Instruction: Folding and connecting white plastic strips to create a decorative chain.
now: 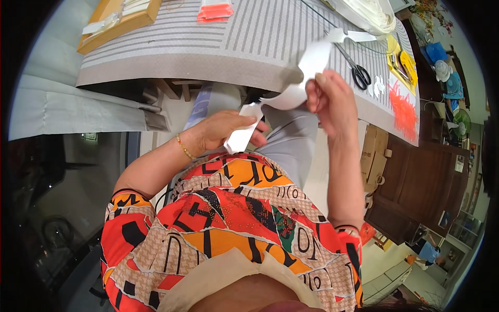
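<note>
My left hand (pixel 223 131) is closed on the folded lower end of a white strip (pixel 287 98), with the thumb on top, near my lap. The strip looks like paper or stiff ribbon and has narrow, notched places along it. From my left hand it curves up to the right in a loop. My right hand (pixel 332 99) pinches it between thumb and fingers, higher up by the table's front edge. The strip's upper part is blurred and stands above the table, close to another white piece (pixel 351 36).
The striped tablecloth (pixel 182 39) bears black-handled scissors (pixel 359 75), small white scraps (pixel 378 86), orange-red strips (pixel 403 110) and a yellow tray (pixel 401 65). A wooden box (pixel 150 14) stands far left, near red-and-white packets (pixel 215 11). A white basin (pixel 370 14) holds coiled white strips.
</note>
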Demonstrator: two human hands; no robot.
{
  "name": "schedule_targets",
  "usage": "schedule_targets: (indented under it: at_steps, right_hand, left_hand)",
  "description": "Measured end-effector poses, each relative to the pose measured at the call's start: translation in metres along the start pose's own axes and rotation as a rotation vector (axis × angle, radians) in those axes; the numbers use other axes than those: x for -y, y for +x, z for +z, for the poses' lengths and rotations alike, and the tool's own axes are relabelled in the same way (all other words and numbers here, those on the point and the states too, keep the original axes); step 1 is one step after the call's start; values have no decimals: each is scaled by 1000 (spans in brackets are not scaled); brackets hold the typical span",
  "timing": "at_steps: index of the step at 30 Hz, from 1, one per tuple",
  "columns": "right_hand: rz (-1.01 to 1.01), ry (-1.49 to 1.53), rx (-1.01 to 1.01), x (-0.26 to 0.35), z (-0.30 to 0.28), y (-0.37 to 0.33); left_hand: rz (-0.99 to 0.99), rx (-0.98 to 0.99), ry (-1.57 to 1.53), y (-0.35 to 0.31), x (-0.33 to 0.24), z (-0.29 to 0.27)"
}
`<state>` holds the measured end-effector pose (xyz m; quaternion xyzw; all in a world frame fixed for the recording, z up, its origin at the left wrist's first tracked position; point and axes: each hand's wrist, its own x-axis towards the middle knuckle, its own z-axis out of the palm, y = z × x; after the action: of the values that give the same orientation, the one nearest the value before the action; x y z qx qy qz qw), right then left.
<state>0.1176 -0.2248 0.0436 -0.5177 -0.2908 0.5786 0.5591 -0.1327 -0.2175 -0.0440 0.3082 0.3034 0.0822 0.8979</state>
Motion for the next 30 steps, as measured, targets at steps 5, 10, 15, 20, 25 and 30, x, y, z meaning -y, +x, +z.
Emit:
schedule_targets:
  at_steps: [5, 10, 15, 20, 25, 30]
  right_hand:
    - [95, 323, -73, -64, -19, -73]
    - [87, 368, -212, -82, -60, -90]
    - [100, 179, -189, -61, -94, -106]
    - [141, 107, -195, -34, -143, -100]
    - [159, 48, -251, -18, -208, -94]
    - [148, 45, -265, -23, -237, -97]
  left_hand:
    - [126, -104, -170, 43, 1, 23]
    - [85, 2, -123, 93, 0, 53]
    - [48, -16, -16, 122, -14, 97]
    - [-12, 147, 84, 176, -38, 153]
    - [-119, 189, 16, 251, -30, 193]
    - [-129, 215, 46, 272, -25, 214]
